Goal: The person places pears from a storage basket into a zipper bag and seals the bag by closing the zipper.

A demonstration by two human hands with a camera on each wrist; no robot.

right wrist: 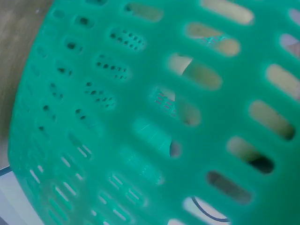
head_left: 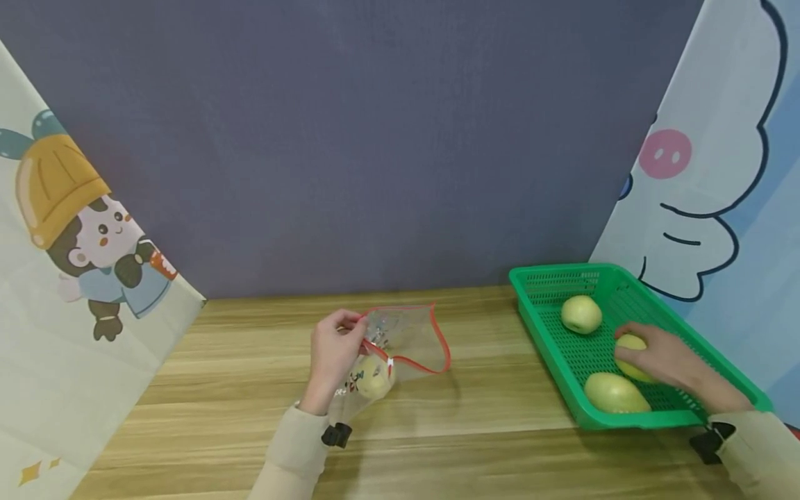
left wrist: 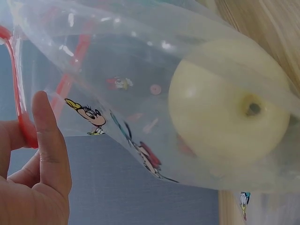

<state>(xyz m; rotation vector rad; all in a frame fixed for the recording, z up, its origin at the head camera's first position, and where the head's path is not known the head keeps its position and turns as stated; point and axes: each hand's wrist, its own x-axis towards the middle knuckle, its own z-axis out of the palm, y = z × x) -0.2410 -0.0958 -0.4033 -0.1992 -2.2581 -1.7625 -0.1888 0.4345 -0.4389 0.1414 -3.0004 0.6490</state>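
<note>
My left hand [head_left: 337,351] pinches the red zip edge of a clear plastic bag [head_left: 409,337] printed with cartoon figures. Inside the bag lies a pale yellow apple [left wrist: 229,103], its hollow end facing the left wrist camera. The bag's mouth spreads open to the right of the fingers. Over at the right, my right hand [head_left: 665,357] reaches into a green plastic basket [head_left: 550,347] and grips a yellow-green apple [head_left: 631,357], thumb and fingers around it. Basket wall fills the right wrist view and mostly hides that hand there.
Two more pale fruits share the basket: a round apple [head_left: 581,314] toward the back and a longer-looking fruit [head_left: 615,394] at the front. The wooden table [head_left: 237,389] ends at a dark grey backdrop [head_left: 375,153], with cartoon-printed sheets on both sides.
</note>
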